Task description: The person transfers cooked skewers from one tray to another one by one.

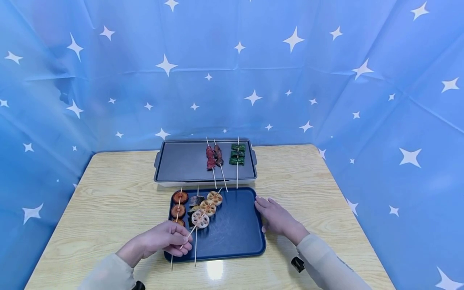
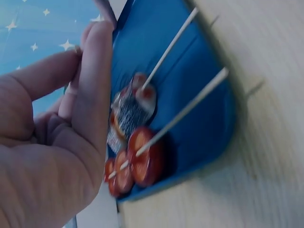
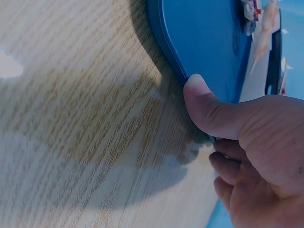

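My left hand [image 1: 168, 238] pinches the bare end of a wooden stick on a lotus root skewer [image 1: 208, 208] between thumb and fingers. Its pale slices slant over the dark blue tray [image 1: 235, 229], overlapping a skewer of grey, silvery pieces [image 1: 196, 200]. Left of those lies a skewer of round, reddish-brown slices [image 1: 178, 211], partly hidden by the left hand. At the tray's right side, my right hand [image 1: 277, 215] touches the rim with fingers extended. In the right wrist view the thumb [image 3: 209, 107] rests on that rim.
Behind the tray stands a grey griddle [image 1: 181, 161] with side handles. A red meat skewer [image 1: 210, 158], a browner meat skewer [image 1: 218, 155] and a green vegetable skewer [image 1: 237, 154] lie on it, sticks pointing frontward. A blue starred curtain [image 1: 217, 88] encloses the wooden table [image 1: 108, 201].
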The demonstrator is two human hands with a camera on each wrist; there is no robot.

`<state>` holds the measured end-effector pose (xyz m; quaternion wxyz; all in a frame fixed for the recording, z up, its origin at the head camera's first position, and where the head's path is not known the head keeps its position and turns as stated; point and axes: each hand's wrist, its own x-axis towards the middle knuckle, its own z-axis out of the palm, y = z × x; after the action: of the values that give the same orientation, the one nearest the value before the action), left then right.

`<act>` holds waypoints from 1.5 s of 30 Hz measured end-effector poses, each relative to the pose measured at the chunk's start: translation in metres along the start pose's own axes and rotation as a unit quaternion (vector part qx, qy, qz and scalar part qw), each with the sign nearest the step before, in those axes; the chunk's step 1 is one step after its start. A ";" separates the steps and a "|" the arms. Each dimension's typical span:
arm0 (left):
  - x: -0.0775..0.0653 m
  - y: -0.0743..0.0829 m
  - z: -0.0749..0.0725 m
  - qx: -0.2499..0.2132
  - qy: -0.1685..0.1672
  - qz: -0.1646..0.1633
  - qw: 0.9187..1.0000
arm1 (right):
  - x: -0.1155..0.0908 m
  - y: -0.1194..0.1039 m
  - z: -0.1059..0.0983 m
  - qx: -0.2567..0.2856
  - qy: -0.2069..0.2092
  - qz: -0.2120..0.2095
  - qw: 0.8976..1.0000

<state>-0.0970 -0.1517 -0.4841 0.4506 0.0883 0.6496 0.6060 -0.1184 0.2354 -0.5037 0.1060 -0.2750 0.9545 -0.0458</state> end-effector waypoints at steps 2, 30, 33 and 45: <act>0.005 -0.002 0.005 -0.003 0.010 0.000 1.000 | 0.000 0.000 0.000 0.000 0.000 0.001 1.000; 0.049 -0.011 0.068 -0.029 0.079 -0.015 0.996 | 0.002 0.000 0.001 0.002 -0.005 0.006 1.000; 0.051 -0.013 0.070 -0.032 0.080 -0.013 0.996 | 0.002 0.001 0.002 0.001 -0.005 0.006 1.000; 0.053 -0.019 0.077 -0.049 0.091 -0.018 0.994 | 0.002 0.001 0.002 0.003 -0.005 0.006 1.000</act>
<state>-0.0664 -0.0671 -0.5156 0.4041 -0.0012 0.6588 0.6346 -0.1204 0.2353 -0.5068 0.1119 -0.2690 0.9555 -0.0469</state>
